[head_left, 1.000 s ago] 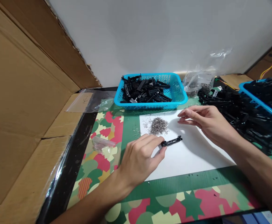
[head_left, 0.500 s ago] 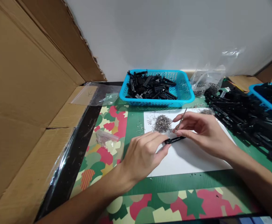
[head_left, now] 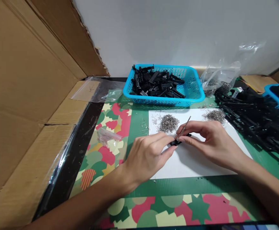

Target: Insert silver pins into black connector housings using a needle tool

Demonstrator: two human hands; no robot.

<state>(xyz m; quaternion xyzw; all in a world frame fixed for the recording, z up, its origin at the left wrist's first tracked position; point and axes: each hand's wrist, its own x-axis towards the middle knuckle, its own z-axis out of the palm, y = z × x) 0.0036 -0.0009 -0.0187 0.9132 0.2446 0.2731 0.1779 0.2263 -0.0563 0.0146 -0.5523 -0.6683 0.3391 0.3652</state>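
My left hand (head_left: 151,151) pinches the left end of a slim black plastic part (head_left: 176,142) between thumb and fingers, over a white sheet (head_left: 197,164). A thin metal tool, apparently tweezers (head_left: 184,127), sits between the thumb and fingers of my right hand (head_left: 206,140). Its lower tip meets the black part close to my left fingertips; whether a small piece is at the tip cannot be made out. Just beyond my fingers lies a heap of tiny metal springs or pins (head_left: 169,123). Fingers cover much of the black part.
A blue basket (head_left: 163,101) of black parts stands at the back. More black parts (head_left: 254,124) are piled at right beside another blue basket (head_left: 277,99). A second metal heap (head_left: 214,115), plastic bags (head_left: 221,76) and a cardboard wall (head_left: 29,64) surround the sheet.
My right hand has moved down and slightly left, bringing the metal tool onto the black part. My left hand keeps its grip. The whole view has shifted slightly.
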